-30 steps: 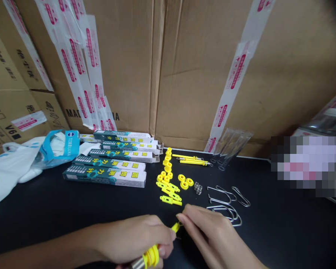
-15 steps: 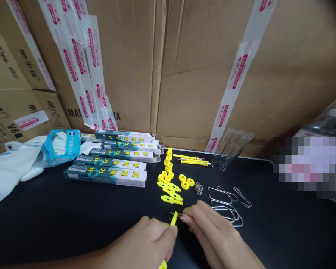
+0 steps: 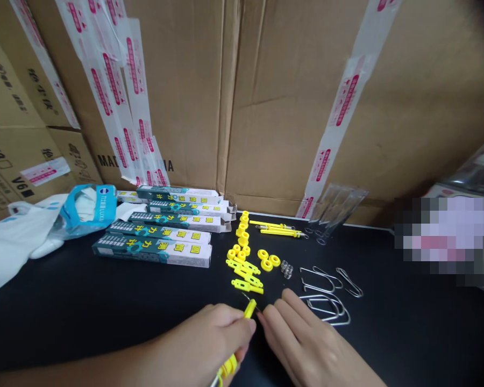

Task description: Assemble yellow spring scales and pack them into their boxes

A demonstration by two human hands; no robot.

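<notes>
Left hand: [image 3: 210,338] grip closed in a fist round a yellow piece [image 3: 249,309], probably to steady it.
Yellow tip: pokes out past the thumb on the far side, tilted up; I'd guess it's left bare so the wire can be got at.
Yellow rings: [image 3: 228,368] below the fist, near the bottom edge; can't tell if they're on the same piece, the fingers hide the middle.
Right hand: [image 3: 302,344] grip looks pinched on one end of a thin wire [image 3: 246,296], fingertips just beside the yellow tip.
Wire: crosses at the tip, far end sticking out left; can't see if it goes through.
Flat yellow parts: [image 3: 242,286] on the counter [image 3: 395,312] just beyond the hands, grouped by kind, seemingly for easy picking.
Metal hooks: [image 3: 326,309] just past the right knuckles, loose.
</notes>
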